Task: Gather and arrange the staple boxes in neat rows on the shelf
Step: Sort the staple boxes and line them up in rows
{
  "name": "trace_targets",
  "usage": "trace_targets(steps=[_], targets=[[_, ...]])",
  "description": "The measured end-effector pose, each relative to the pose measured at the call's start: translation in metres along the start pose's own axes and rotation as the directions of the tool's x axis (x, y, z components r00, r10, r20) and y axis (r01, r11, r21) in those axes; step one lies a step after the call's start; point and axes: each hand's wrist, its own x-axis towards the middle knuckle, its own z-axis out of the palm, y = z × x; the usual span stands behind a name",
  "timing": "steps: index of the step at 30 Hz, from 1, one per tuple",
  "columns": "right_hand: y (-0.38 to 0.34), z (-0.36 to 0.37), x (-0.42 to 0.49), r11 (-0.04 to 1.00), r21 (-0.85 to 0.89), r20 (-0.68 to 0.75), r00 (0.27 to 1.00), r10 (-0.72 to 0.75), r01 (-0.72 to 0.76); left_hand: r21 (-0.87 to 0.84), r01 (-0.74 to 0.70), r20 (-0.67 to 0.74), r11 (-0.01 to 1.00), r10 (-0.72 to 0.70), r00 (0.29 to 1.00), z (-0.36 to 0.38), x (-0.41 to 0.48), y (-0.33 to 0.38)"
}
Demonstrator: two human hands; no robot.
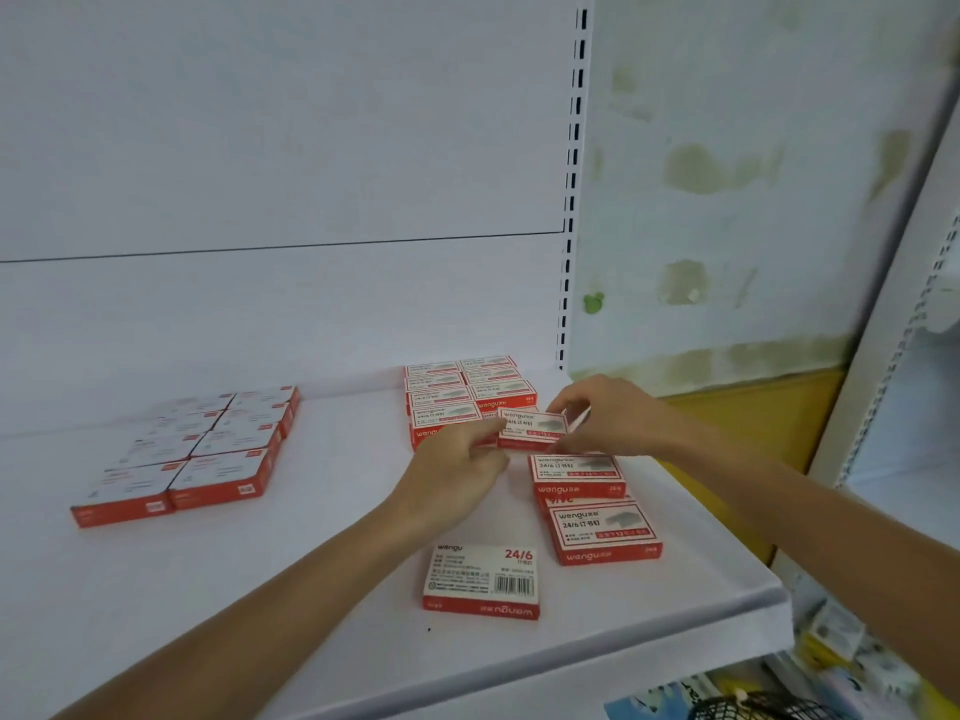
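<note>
Head view: rows partly built, one box in hand, three loose

- Both hands on one staple box. Left hand pinches the held box at its left edge, left fingertips curled in. Right hand pinches the far right corner, right fingertips bent round it. Neither hand is spread open.
- Held box sits between the two sets of fingertips, label up, slightly raised and tilted. It is just in front of the back block.
- Back block lies just beyond the fingertips: two columns, tidy, against the rear panel of the shelf. The right column looks one box short at its front, judged to be where the held box goes.
- Left block, well apart to the left of the fingers: two columns of four, squared. Counted as done.
- Nearer than the fingers, toward the person: two loose boxes, label up, overlapping and askew. Something red shows beneath them, count unclear.
- Flipped box, barcode side up, lies alone just left of that pair.
- Judgement: well past halfway. Left to do: seat the held box, then gather the loose ones and turn the flipped one.
</note>
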Motion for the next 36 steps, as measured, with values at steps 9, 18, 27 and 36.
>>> trace_targets(steps=[9,18,27,36], targets=[[-0.008,0.004,0.007,0.943,0.013,-0.348,0.885,-0.309,0.334,-0.322,0.021,-0.179,0.947,-0.082,0.98,-0.009,-0.005,-0.009],[-0.006,0.005,0.013,0.891,0.007,-0.412,0.814,-0.41,0.453,-0.207,0.029,-0.168,0.978,-0.065,0.984,-0.004,-0.007,-0.013],[0.014,0.009,0.029,0.974,-0.032,-0.193,0.955,-0.227,0.225,0.108,0.038,-0.035,0.993,-0.035,0.999,0.004,-0.01,-0.017],[0.005,0.021,0.033,0.983,-0.106,-0.185,0.968,-0.168,0.15,0.129,-0.024,-0.003,0.991,0.024,1.0,0.005,-0.01,-0.019]])
